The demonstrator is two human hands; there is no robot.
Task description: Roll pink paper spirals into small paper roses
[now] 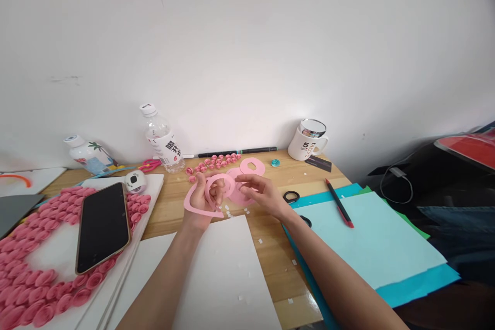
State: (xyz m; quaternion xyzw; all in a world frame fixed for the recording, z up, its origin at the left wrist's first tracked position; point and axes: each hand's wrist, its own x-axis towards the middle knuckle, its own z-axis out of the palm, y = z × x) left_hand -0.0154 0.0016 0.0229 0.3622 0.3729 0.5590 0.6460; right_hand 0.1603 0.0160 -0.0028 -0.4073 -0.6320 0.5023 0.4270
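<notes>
Paper strip (209,191), pink, flat and smooth, lies over the middle of the wooden table (273,260); part of it bends into a round loop, and a longer band sweeps in a curve round the thumb side of the left hand (198,201); that hand is turned palm inward, its fingers curled in narrowly with the strip held among them. The right hand (265,193) hangs just beside the loop, fingers bent and slightly parted from the thumb; I cannot tell whether its fingertips touch the strip.

Behind the hands lies a flat pink paper ring (260,167) with a ragged hole, overlapping other pink cut paper (238,199); to its left sits a cluster of small, tightly rolled pink coils (212,161), and to its right one blue coil (275,163); tiny white paper scraps (260,241) dot the wood grain.

Near the right forearm, the black rounded handles of scissors (291,197) show beside smooth pale blue sheets (371,242), with a slim black and red pen (340,204) across them; a glossy white mug (299,144) with a shiny metallic lid stands by the wall; at left, a dark, flat phone (103,227) rests on a bumpy band of pink paper rosettes (33,296).
</notes>
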